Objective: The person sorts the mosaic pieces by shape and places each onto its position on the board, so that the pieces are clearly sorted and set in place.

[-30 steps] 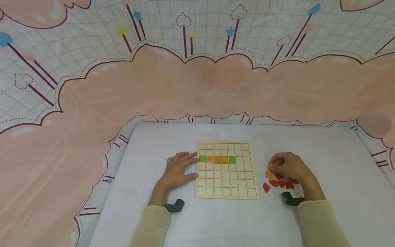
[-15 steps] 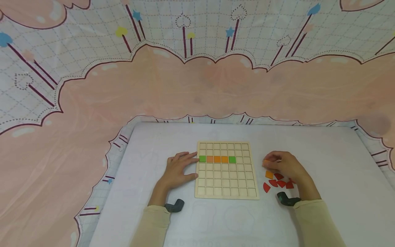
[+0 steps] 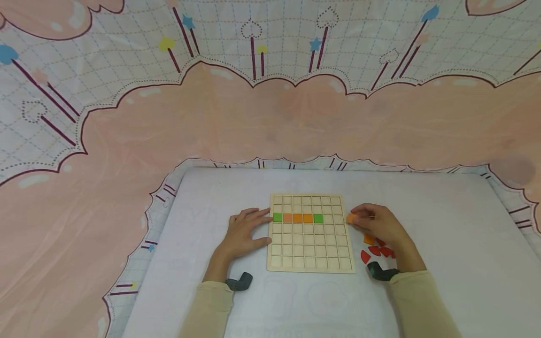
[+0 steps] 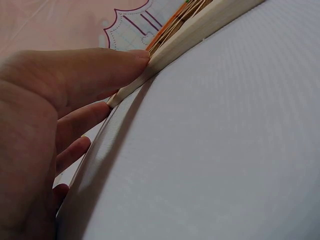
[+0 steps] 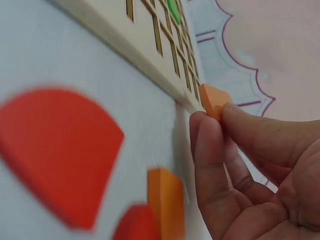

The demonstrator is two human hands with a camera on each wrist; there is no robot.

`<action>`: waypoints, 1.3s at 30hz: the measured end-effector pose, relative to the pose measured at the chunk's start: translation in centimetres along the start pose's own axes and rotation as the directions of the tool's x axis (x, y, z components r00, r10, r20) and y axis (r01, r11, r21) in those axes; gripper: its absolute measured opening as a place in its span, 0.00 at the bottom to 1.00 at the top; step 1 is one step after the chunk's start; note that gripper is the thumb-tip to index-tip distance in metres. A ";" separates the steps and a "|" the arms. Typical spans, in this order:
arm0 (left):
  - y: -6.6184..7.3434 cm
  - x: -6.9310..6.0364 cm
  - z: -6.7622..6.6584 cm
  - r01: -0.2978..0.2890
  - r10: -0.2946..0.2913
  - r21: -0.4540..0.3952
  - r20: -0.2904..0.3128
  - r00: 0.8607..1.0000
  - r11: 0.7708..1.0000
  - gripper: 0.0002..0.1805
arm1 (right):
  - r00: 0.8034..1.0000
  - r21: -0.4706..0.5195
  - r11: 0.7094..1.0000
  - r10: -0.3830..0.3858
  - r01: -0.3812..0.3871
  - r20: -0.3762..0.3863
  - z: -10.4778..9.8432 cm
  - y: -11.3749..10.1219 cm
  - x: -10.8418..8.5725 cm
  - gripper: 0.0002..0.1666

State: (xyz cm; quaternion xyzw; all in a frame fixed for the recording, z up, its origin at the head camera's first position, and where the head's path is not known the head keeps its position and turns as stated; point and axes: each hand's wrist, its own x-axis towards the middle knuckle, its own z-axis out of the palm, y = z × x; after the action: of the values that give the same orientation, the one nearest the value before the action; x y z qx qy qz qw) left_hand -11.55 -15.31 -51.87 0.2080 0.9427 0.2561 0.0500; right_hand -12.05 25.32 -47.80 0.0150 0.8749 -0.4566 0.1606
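Note:
A wooden grid board (image 3: 310,252) lies flat on the white table. One of its rows holds a line of square tiles: a green tile (image 3: 277,217) at the left edge, orange ones in the middle, and a green tile (image 3: 318,218) at the right end. My left hand (image 3: 244,233) touches the board's left edge with extended fingers, thumb apart; the left wrist view shows fingertips against the board's side (image 4: 165,60). Between thumb and fingers my right hand (image 3: 379,224) pinches an orange square tile (image 5: 214,100), just off the board's right edge.
Beneath and beside the right hand lie an orange square tile (image 3: 369,239) and several red fan-shaped pieces (image 3: 374,251). Dark wrist-worn devices sit at both wrists, the right device (image 3: 382,272) close to the red pieces. A patterned cloth (image 3: 296,122) hangs behind the table (image 3: 296,305).
My right hand has moved left from above the loose pieces to the board's right edge, carrying the orange tile. The left hand has stayed in place.

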 end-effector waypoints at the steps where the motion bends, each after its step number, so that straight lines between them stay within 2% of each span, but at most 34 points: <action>1: 0.0 0.0 0.0 0.000 0.000 -0.001 -0.002 1.000 1.000 0.33 | 1.000 0.010 1.000 0.000 0.000 -0.003 0.2 0.0 0.1 0.21; 8: 0.0 0.0 0.0 0.001 -0.001 -0.006 0.001 1.000 1.000 0.34 | 0.999 0.079 0.996 0.035 -0.033 -0.026 1.3 -0.6 0.8 0.19; 12: 0.0 0.0 0.0 -0.004 0.004 -0.006 -0.001 1.000 1.000 0.34 | 0.999 0.077 0.996 0.038 -0.035 -0.038 1.9 -1.0 1.1 0.21; 20: -0.1 0.0 0.1 -0.004 0.004 -0.001 -0.005 1.000 1.000 0.34 | 0.991 0.069 0.991 0.118 -0.114 -0.060 2.8 -2.2 1.8 0.22; 27: -0.1 0.0 0.1 -0.005 0.005 -0.008 -0.006 1.000 1.000 0.34 | 0.982 0.115 0.980 0.173 -0.164 -0.077 3.8 -3.1 2.0 0.19; 39: 0.0 0.0 0.0 -0.007 0.007 -0.005 -0.001 1.000 1.000 0.34 | 0.977 -0.062 0.985 0.148 -0.159 -0.152 4.8 -3.7 2.2 0.15</action>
State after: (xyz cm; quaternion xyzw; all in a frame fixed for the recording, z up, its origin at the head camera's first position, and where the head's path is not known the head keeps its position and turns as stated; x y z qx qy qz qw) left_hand -11.58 -15.30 -51.90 0.2109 0.9413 0.2589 0.0491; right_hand -13.49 19.07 -48.04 0.1102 0.8968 -0.4078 0.1311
